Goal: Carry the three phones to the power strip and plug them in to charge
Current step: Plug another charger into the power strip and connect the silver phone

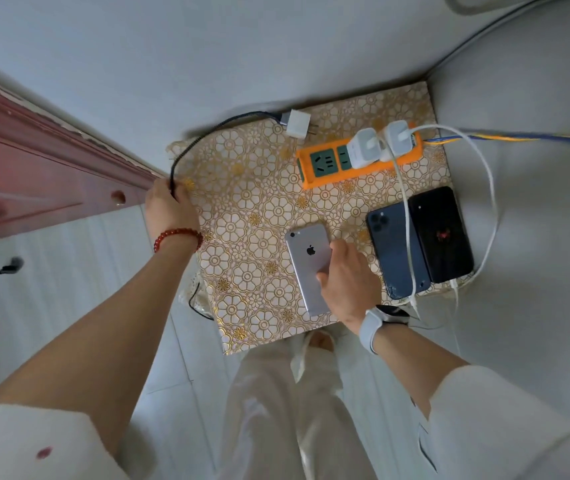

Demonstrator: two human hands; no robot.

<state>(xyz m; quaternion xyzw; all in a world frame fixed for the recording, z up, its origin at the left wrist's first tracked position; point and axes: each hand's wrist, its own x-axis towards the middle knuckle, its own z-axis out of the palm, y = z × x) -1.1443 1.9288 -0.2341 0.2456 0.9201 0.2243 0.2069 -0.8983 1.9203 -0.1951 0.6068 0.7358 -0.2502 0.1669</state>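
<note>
A silver phone (pixel 306 261) lies face down on the flower-patterned table top (pixel 252 209); my right hand (pixel 349 282) grips its right edge. My left hand (pixel 167 207) holds a black cable (pixel 207 133) at the table's left edge; that cable runs to a loose white charger (pixel 297 123) lying unplugged at the back. An orange power strip (pixel 356 157) holds two white chargers (pixel 380 142), and their white cables run down to a dark blue phone (pixel 392 251) and a black phone (pixel 441 233) lying side by side at the right.
A reddish door (pixel 34 168) stands at the left, close to my left hand. Grey upholstery (pixel 532 220) borders the table at the right and back. A blue-and-yellow cord (pixel 518 137) leads off right from the strip. Pale floor tiles and my white trousers lie below.
</note>
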